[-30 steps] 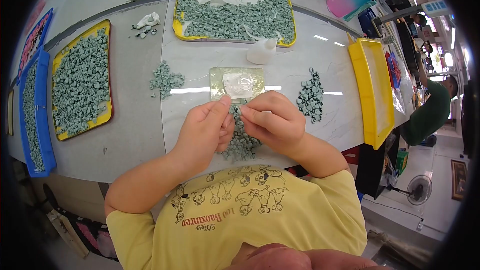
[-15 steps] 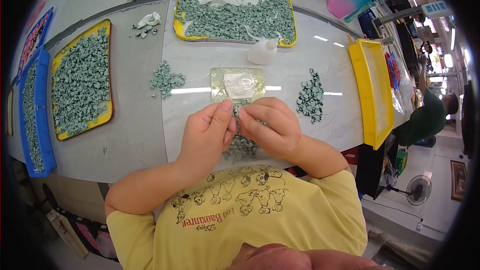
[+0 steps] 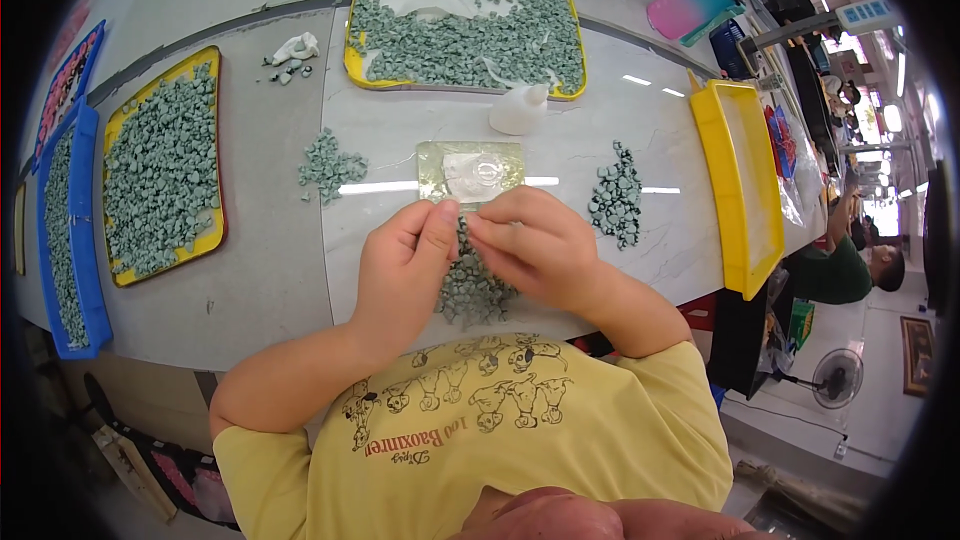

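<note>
My left hand [image 3: 405, 252] and my right hand [image 3: 538, 245] meet above the near middle of the table, fingertips pinched close together. Between them is a small grey-green piece, mostly covered by the fingers. Directly below lies a pile of similar pieces [image 3: 475, 292]. Just beyond my fingertips is a shiny greenish-gold pad [image 3: 431, 162] with a white paper or cloth [image 3: 460, 178] and a clear round thing [image 3: 489, 173] on it. A white squeeze bottle [image 3: 517, 112] stands behind the pad. Smaller heaps lie to its left [image 3: 330, 168] and right [image 3: 616, 202].
A yellow-rimmed tray [image 3: 352, 65] of green pieces lies at the back, another yellow tray [image 3: 206, 240] at left beside a blue tray [image 3: 92, 290]. White crumpled material [image 3: 297, 46] lies back left. A yellow bin [image 3: 745, 190] and a drinking bottle [image 3: 688, 5] stand right. A person [image 3: 840, 272] is beyond.
My right hand has shifted slightly left and up, its fingers now closer to my left fingertips. The small piece between them shows less. The whole view has moved slightly.
</note>
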A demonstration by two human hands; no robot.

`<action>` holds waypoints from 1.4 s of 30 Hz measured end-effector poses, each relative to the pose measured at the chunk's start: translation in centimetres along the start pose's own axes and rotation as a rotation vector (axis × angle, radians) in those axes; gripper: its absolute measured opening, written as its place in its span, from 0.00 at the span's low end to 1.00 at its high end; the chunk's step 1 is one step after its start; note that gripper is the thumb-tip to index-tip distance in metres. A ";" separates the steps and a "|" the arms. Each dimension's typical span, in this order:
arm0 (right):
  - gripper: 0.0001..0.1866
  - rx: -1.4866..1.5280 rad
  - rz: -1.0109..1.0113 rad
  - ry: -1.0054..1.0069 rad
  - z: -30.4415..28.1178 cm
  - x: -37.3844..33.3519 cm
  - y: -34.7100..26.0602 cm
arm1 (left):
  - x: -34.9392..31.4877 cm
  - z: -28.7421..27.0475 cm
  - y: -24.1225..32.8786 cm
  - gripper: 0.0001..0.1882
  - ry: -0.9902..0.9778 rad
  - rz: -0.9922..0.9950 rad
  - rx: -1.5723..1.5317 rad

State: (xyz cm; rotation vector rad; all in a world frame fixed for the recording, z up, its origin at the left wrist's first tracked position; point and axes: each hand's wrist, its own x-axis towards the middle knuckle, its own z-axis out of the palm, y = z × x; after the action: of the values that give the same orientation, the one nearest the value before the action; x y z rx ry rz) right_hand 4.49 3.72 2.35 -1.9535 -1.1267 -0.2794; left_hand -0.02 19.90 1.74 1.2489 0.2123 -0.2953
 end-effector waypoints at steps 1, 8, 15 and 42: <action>0.15 -0.007 0.001 0.001 -0.7 0.2 0.0 | 0.1 0.0 0.1 0.19 0.003 -0.043 -0.001; 0.10 -0.458 0.509 -0.232 -7.4 -0.9 3.4 | -0.2 0.5 0.4 0.18 -0.138 -0.159 0.109; 0.07 -0.723 0.846 -0.330 -8.7 -2.1 4.2 | 0.7 0.5 0.8 0.07 -0.086 -0.282 -0.346; 0.12 -0.166 0.123 -0.032 -2.3 -0.3 -0.4 | 0.0 0.5 0.5 0.11 -0.248 -0.312 -0.251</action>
State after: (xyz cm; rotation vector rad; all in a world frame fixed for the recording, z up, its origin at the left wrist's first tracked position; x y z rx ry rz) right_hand 4.49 1.87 3.88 -2.1717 -1.0261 -0.2840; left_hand 0.18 19.58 2.33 0.9188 0.2228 -0.6688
